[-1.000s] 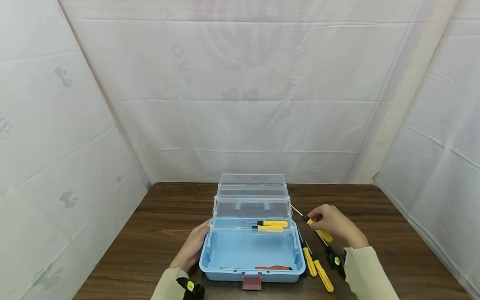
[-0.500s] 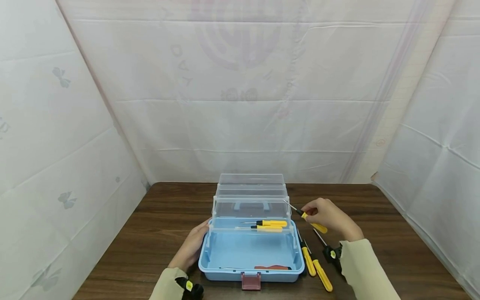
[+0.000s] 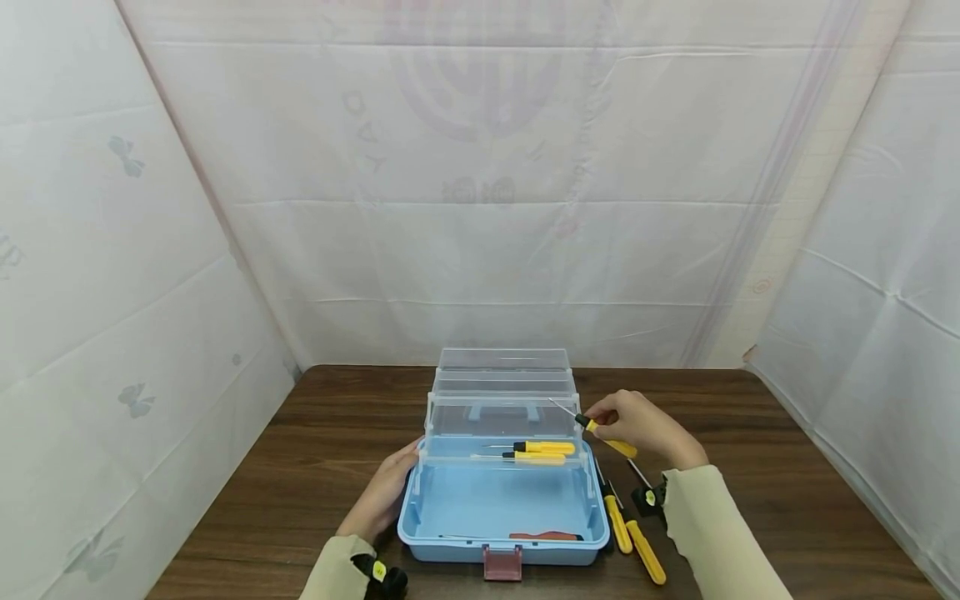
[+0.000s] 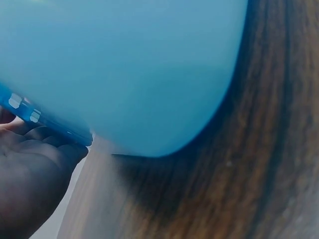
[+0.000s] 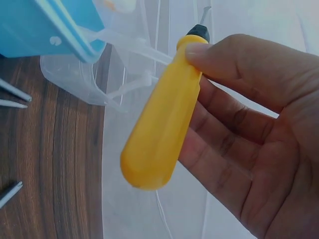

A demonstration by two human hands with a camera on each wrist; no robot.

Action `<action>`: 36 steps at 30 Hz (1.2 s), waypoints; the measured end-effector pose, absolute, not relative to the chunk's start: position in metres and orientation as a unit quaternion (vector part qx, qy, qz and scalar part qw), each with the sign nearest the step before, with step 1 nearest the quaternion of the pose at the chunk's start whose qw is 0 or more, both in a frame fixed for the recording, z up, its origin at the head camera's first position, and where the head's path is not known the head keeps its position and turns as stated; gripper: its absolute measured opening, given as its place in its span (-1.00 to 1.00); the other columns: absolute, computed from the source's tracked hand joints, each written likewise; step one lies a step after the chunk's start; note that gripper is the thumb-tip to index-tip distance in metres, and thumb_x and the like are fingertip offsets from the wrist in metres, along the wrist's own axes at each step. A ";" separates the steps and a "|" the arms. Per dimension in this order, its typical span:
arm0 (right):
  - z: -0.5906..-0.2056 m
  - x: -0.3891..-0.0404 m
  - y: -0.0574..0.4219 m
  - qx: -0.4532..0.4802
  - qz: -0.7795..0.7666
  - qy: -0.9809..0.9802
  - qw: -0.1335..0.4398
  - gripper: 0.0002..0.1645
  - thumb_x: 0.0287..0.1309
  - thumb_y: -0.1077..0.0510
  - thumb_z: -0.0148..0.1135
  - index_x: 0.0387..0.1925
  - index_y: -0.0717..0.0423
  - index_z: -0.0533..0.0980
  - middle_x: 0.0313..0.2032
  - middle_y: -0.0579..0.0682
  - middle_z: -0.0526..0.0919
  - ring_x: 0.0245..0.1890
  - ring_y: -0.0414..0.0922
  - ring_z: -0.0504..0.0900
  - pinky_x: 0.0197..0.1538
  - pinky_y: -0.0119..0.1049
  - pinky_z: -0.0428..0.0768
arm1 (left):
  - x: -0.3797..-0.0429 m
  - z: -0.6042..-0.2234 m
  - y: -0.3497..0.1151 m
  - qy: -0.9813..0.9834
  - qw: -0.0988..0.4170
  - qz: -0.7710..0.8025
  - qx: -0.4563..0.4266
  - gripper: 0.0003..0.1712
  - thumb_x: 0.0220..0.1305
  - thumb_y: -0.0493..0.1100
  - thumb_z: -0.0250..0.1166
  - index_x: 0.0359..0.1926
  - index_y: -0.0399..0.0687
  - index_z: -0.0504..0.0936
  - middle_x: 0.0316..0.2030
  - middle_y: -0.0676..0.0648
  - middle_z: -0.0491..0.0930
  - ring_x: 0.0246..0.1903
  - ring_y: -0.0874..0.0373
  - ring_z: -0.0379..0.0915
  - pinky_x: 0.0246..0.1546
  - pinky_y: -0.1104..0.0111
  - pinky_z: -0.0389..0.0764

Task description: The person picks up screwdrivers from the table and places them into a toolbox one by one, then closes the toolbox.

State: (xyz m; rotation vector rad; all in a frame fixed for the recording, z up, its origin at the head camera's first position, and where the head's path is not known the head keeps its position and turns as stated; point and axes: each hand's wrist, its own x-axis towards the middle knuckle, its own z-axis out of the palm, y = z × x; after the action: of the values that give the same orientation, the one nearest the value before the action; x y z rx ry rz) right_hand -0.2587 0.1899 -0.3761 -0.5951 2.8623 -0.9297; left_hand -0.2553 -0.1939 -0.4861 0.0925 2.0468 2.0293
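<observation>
A printed white sheet (image 3: 480, 250) backs the wood-grain table (image 3: 285, 475); on it stands an open light-blue toolbox (image 3: 442, 552), its clear stepped trays (image 3: 450, 413) raised at the rear; the left hand (image 3: 382, 492) touches the toolbox's left side, though whether its fingers curl round it cannot be told; the right hand (image 3: 637, 423) pinches a yellow-handled screwdriver (image 5: 154, 129) between thumb and fingers, raised beside the trays; two yellow screwdrivers (image 3: 551, 447) show at the lowest tray; two larger ones (image 3: 647, 553) lie just right of the toolbox; a red-handled screwdriver (image 3: 546, 536) lies inside, along the front wall.
</observation>
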 end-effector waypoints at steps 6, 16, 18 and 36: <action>-0.375 -0.263 0.180 -0.207 -0.304 0.929 0.037 -0.74 0.10 0.30 0.29 -0.12 0.25 0.65 -0.30 -0.02 0.68 -0.43 -0.20 0.50 -0.35 -0.41 0.59 | -0.256 -0.488 -0.196 0.703 0.130 0.698 0.038 -0.39 0.49 -0.08 -0.14 0.45 -0.23 0.10 0.47 -0.26 0.04 0.45 -0.23 -0.11 0.38 -0.14 0.07; -0.371 -0.273 0.167 -0.238 -0.299 0.923 0.041 -0.73 0.12 0.30 0.27 -0.10 0.23 0.64 -0.23 0.03 0.71 -0.42 -0.21 0.54 -0.28 -0.36 0.67 | -0.256 -0.488 -0.196 0.707 0.129 0.694 0.032 -0.39 0.49 -0.07 -0.14 0.46 -0.21 0.10 0.45 -0.30 0.07 0.43 -0.27 -0.05 0.35 -0.17 0.11; -0.371 -0.275 0.165 -0.252 -0.294 0.921 0.037 -0.72 0.12 0.30 0.27 -0.10 0.24 0.64 -0.25 0.02 0.71 -0.42 -0.22 0.53 -0.29 -0.37 0.67 | -0.256 -0.488 -0.196 0.707 0.129 0.695 0.033 -0.39 0.49 -0.06 -0.14 0.46 -0.21 0.10 0.45 -0.30 0.07 0.43 -0.27 -0.04 0.35 -0.17 0.11; -0.368 -0.283 0.147 -0.292 -0.286 0.912 0.046 -0.71 0.18 0.29 0.23 -0.05 0.19 0.64 -0.19 -0.03 0.70 -0.30 -0.23 0.56 -0.19 -0.39 0.65 | -0.255 -0.489 -0.195 0.701 0.129 0.700 0.036 -0.39 0.49 -0.07 -0.14 0.46 -0.20 0.10 0.45 -0.29 0.09 0.43 -0.25 -0.02 0.35 -0.16 0.13</action>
State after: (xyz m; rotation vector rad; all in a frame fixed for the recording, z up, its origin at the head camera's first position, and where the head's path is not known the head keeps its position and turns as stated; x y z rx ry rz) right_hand -0.2833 0.1467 -0.3685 -0.8902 2.7834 -0.8717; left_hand -0.2551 -0.1946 -0.4890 0.1041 2.0390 2.0365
